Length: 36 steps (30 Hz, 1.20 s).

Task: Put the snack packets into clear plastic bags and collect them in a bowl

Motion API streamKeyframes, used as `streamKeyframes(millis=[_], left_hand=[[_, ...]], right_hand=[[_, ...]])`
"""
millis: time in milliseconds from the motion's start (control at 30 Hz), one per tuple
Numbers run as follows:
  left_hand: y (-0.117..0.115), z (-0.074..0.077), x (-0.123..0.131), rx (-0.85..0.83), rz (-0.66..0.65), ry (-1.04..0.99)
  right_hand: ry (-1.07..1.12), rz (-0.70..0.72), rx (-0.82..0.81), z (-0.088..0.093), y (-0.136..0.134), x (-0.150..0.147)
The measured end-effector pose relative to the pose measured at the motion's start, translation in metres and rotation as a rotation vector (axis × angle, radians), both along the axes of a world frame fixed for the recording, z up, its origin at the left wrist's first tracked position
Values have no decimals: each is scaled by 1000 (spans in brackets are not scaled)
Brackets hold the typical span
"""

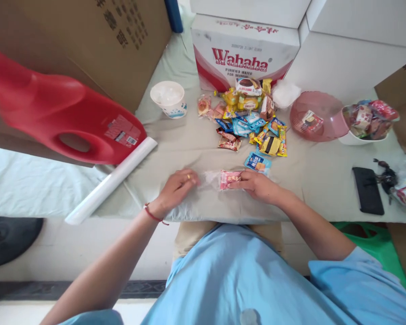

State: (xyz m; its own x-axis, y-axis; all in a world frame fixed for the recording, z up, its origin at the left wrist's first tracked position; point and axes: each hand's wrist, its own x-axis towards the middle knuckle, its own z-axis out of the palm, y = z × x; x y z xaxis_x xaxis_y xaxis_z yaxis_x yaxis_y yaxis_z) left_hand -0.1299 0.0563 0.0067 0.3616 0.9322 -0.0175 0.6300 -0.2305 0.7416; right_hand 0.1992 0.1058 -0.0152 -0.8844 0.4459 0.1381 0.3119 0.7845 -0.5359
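Surface: pale green cloth (189, 144) spread over a table, with cartons crowding the far side
Packet: a small pink packet (229, 178) lies flat near the front edge of the cloth, between the two hands
Film: clear film (207, 179), crinkled, runs from the packet toward the left; it seems to lie around the packet, though I can't be sure
Right hand: the right hand (257, 186) is palm down, forearm coming in low from the right, fingertips closed narrowly on the packet's right end
Left hand: the left hand (176, 184) is knuckles up with a red cord at the wrist and fingers curled onto the film; I cannot tell whether it pinches or only presses
Doing it well: to my eye, keep the film taut between both hands and the packet flat, so nothing bunches
Beyond: the snack pile (253, 124) is just behind, the paper cup (169, 99) and white roll (111, 180) to the left, the phone (368, 190) well off to the right
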Motion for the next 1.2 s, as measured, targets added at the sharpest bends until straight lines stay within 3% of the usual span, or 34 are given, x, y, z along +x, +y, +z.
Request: streamKeyframes(millis=[67, 100, 200, 300, 433, 567, 700, 833, 933, 1033, 1133, 1200], left_hand=[[6, -1, 14, 89, 229, 50], [11, -2, 22, 131, 280, 106], [23, -5, 41, 112, 150, 269], [22, -5, 42, 16, 21, 258], [2, 9, 40, -82, 147, 55], [-10, 24, 72, -103, 304, -17], [-11, 19, 117, -9, 218, 23], [-20, 7, 132, 149, 93, 286], [-32, 0, 131, 219, 23, 458], [-40, -6, 131, 239, -23, 566], [-45, -9, 134, 250, -33, 612], [-46, -9, 135, 258, -25, 634]], right_hand=[[7, 4, -9, 0, 1, 0], [4, 5, -15, 0, 1, 0], [-1, 11, -19, 0, 1, 1], [8, -10, -18, 0, -1, 1], [22, -29, -40, 1, -3, 0], [3, -36, -46, 1, -4, -5], [-19, -72, -20, 3, -10, -7], [-60, -136, -10, 13, -25, 18], [-125, -298, -53, 19, -37, 59], [-112, -610, -108, 15, -44, 93], [-56, -988, -25, 2, -45, 97], [-58, -1077, 81, -7, -45, 85]])
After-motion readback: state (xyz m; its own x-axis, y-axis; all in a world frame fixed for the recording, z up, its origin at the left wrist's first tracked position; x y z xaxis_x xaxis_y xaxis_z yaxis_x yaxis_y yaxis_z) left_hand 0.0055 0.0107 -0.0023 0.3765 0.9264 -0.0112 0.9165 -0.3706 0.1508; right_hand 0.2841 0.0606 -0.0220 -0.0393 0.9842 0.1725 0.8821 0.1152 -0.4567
